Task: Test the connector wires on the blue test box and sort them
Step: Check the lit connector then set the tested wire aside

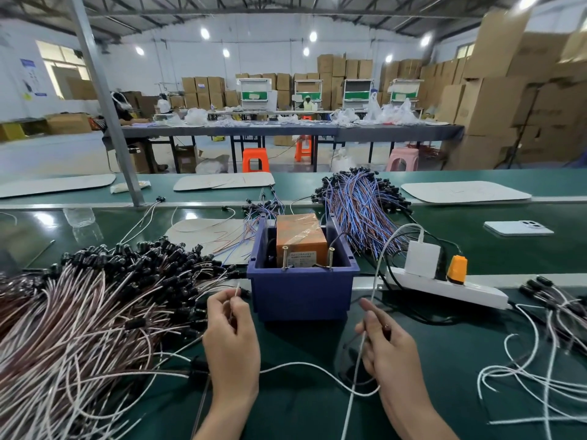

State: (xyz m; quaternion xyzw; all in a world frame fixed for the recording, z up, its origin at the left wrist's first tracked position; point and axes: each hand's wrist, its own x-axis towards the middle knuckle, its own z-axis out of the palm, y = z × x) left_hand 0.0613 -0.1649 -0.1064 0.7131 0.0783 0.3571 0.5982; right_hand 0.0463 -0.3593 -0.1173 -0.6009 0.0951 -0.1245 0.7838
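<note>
Nearest you, both hands work over the green tabletop [286,417]. Your left hand [232,338] has a tight grip: thumb and forefinger pinch a thin white wire end [237,289], which stands upright just left of the blue test box [301,293]. Your right hand [390,350] is curled in too, its grip closed on a white strand [317,374] that sags across the tabletop from beside your left wrist. A white cord [378,274] from the charger also crosses in front of that hand, so I cannot tell exactly where the fingers bear.

To your left lies a big heap of pink and white connector wires [95,312] with black ends. To your right, a smaller loose bunch of white wires [540,369] lies well apart from the heap.

The blue test box sits straight ahead between your hands, open at the top. Two screws [284,257] stand upright at its front rim, and an orange taped block [301,239] fills the back. Just right of the box is a white power strip [444,287] carrying a white charger [422,260] and an orange plug [456,265].

Behind the box a bundle of blue and brown wires [359,211] is fanned out. A white phone [517,228] lies face down far right, and a clear bottle [79,217] lies far left. Beyond are orange stools [255,160] and stacked cartons [495,100].
</note>
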